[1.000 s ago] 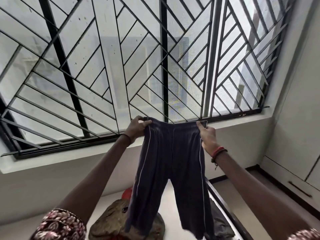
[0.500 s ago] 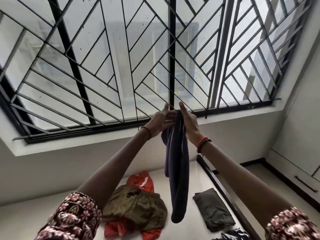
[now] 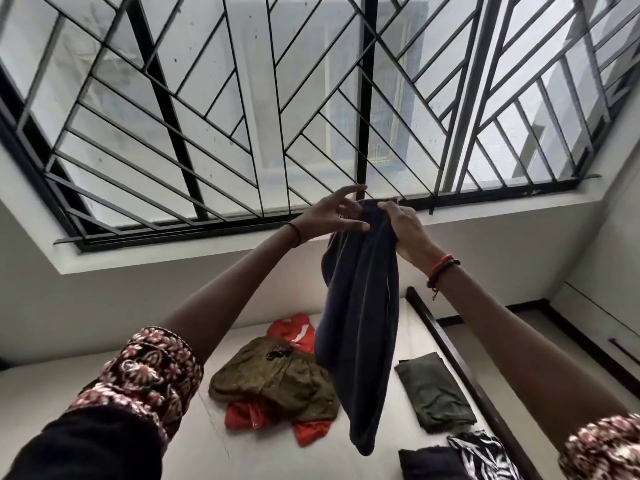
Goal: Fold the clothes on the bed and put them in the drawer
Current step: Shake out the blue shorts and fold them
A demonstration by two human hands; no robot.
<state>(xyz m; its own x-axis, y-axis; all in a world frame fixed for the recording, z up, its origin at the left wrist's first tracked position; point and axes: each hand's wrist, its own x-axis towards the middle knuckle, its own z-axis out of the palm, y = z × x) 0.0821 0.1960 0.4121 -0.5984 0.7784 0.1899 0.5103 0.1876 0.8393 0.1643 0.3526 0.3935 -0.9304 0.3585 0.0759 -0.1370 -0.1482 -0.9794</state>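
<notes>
Hanging above the white-sheeted bed [image 3: 104, 393], the dark navy cloth trousers [image 3: 360, 306] are doubled leg on leg in the air, so this piece looks about halfway folded. Beyond them a crumpled olive-brown garment [image 3: 273, 379] lies heaped on an orange-red garment [image 3: 291, 332], both not yet folded. Near the bed's right edge a folded olive-green garment [image 3: 433, 393], a folded dark garment [image 3: 426, 462] and a black-and-white patterned cloth [image 3: 481, 455] look finished but not put away; no open drawer shows. The right hand [image 3: 405, 230] grips the waistband; the left hand [image 3: 332, 216] touches it, fingers spread.
</notes>
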